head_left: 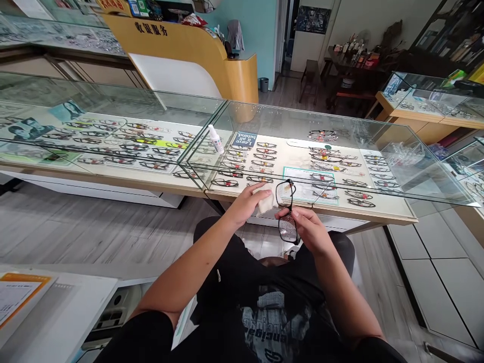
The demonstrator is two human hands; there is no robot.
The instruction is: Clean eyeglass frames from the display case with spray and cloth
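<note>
Between the fingers of my right hand [308, 227] is a pair of black-framed eyeglasses [288, 229], gripped near the bridge and turned so one lens is above the other. The lower lens has small droplets or specks on it. My left hand [247, 204] is closed on a pale cloth [266, 202], just left of the glasses and apart from them. Both hands are in front of the near edge of a glass display case [302, 113]. A white spray bottle [216, 139] stands on the case, beyond my left hand.
Rows of eyeglasses [265, 151] lie inside the case, and more fill the case to the left. A yellow counter [189, 38] stands behind. At the lower left is a white surface [68, 302] with papers. White drawers [442, 272] are at the right.
</note>
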